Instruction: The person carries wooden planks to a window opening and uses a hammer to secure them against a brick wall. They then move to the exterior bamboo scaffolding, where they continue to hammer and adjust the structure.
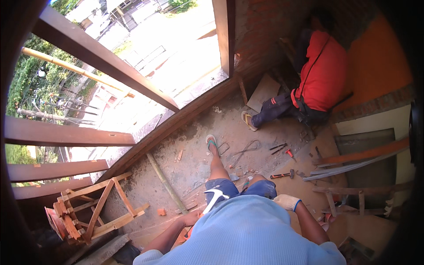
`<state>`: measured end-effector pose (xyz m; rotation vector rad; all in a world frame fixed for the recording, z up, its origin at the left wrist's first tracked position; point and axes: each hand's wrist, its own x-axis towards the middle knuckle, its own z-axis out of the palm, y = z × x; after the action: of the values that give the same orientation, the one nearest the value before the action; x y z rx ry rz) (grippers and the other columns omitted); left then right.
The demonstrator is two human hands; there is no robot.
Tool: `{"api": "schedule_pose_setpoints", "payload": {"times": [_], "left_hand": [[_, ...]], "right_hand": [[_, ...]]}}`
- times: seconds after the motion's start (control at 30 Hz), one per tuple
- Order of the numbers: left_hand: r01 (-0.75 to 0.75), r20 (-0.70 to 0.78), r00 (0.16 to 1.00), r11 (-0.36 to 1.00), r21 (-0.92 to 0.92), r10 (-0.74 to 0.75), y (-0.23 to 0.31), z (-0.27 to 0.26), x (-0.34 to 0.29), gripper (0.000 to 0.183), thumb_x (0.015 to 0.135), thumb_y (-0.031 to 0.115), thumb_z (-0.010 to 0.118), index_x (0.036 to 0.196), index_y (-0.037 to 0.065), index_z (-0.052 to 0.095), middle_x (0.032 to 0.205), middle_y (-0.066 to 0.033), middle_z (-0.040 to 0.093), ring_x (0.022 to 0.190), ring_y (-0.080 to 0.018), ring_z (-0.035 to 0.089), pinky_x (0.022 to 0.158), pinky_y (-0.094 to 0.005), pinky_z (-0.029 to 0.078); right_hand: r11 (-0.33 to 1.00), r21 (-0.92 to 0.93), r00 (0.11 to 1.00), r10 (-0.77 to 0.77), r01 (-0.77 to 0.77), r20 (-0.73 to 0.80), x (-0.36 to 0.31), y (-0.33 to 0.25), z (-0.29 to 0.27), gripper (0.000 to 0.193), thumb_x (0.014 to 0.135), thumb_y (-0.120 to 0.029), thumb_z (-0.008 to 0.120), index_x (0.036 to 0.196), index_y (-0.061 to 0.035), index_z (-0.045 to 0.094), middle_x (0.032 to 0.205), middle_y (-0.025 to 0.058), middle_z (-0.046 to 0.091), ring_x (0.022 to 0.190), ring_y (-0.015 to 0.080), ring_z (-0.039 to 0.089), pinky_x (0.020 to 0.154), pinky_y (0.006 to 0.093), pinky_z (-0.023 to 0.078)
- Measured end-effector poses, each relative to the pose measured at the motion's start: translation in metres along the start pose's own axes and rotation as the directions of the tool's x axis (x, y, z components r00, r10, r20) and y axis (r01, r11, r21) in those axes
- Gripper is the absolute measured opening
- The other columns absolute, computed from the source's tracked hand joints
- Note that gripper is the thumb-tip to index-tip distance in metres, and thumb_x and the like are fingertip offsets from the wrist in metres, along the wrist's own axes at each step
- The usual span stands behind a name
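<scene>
In my bare left hand (192,218), closed at my left side, is a claw hammer (215,194) with a pale metal head pointing up and forward. Part of an orange grip shows below the fist. My right hand (288,202) wears a whitish work glove with a blue cuff and rests by my right hip, against the blue shorts (264,189). How its fingers lie is not clear. On the floor ahead of that hand is a second hammer (282,175) with a black and orange handle. Farther off lie dark-handled pliers or cutters (278,148) and a red-handled tool (290,154).
A person in a red top (324,70) bends by the brick wall at far right. Open window frames with wooden beams (106,62) run along the left. A wooden stool-like frame (95,207) lies at left; a bamboo pole (167,183), bent wire (245,151) and rubble litter the floor.
</scene>
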<state>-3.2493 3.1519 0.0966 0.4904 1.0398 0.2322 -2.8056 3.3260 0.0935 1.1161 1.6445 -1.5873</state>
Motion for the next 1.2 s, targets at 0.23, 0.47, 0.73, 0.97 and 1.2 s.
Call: {"api": "schedule_pose_setpoints", "payload": {"times": [0.23,0.47,0.73,0.97,1.2], "left_hand": [[0.081,0.362,0.927,0.995,0.056,-0.096,0.09,-0.116,0.057,0.022,0.093,0.026,0.068,0.1,0.004,0.068,0.083,0.0041,0.066,0.074,-0.0063,0.058,0.068,-0.0279,0.049],[0.107,0.334,0.941,0.986,-0.131,-0.057,0.163,-0.132,0.127,0.029,0.095,0.031,0.066,0.079,0.007,0.063,0.07,0.004,0.056,0.07,-0.0067,0.05,0.066,-0.0271,0.042],[-0.187,-0.401,0.913,0.796,-0.576,-0.075,0.182,-0.177,0.373,0.033,0.094,0.026,0.065,0.069,0.009,0.053,0.062,0.0052,0.048,0.059,-0.0044,0.042,0.055,-0.0254,0.035],[0.073,-0.442,0.759,0.738,-0.671,-0.478,0.145,-0.181,0.437,0.028,0.092,0.017,0.064,0.07,0.006,0.052,0.061,0.0039,0.048,0.057,-0.0051,0.043,0.052,-0.0269,0.037],[0.278,-0.356,0.769,0.78,-0.561,-0.53,0.163,-0.197,0.429,0.025,0.091,0.013,0.066,0.071,0.003,0.054,0.059,0.0014,0.051,0.056,-0.006,0.045,0.051,-0.0271,0.038]], "right_hand": [[0.948,0.191,0.942,0.197,-0.254,0.272,0.029,-0.058,-0.07,0.055,0.097,-0.047,0.05,0.09,0.0043,0.068,0.086,0.0177,0.069,0.085,0.0241,0.065,0.077,0.038,0.05],[0.913,-0.035,0.908,0.4,-0.406,-0.125,0.144,-0.106,-0.272,0.048,0.092,-0.048,0.058,0.092,-0.001,0.067,0.086,0.018,0.07,0.083,0.0311,0.068,0.08,0.0409,0.051],[0.781,0.619,0.633,0.521,-0.082,-0.573,0.553,0.049,-0.445,0.056,0.094,-0.045,0.059,0.122,0.0033,0.057,0.099,0.0128,0.062,0.081,0.0209,0.063,0.057,0.0333,0.054],[0.722,-0.053,0.553,0.478,-0.69,-0.683,0.698,0.191,-0.548,0.082,0.093,-0.064,0.04,0.143,0.0015,0.045,0.142,0.0272,0.05,0.133,0.0337,0.048,0.111,0.0473,0.035],[0.715,0.195,0.261,0.475,-0.672,-0.84,0.752,0.256,-0.592,0.127,0.07,-0.089,0.052,0.148,0.0097,0.032,0.154,0.0285,0.032,0.141,0.0378,0.036,0.116,0.0425,0.031]]}}
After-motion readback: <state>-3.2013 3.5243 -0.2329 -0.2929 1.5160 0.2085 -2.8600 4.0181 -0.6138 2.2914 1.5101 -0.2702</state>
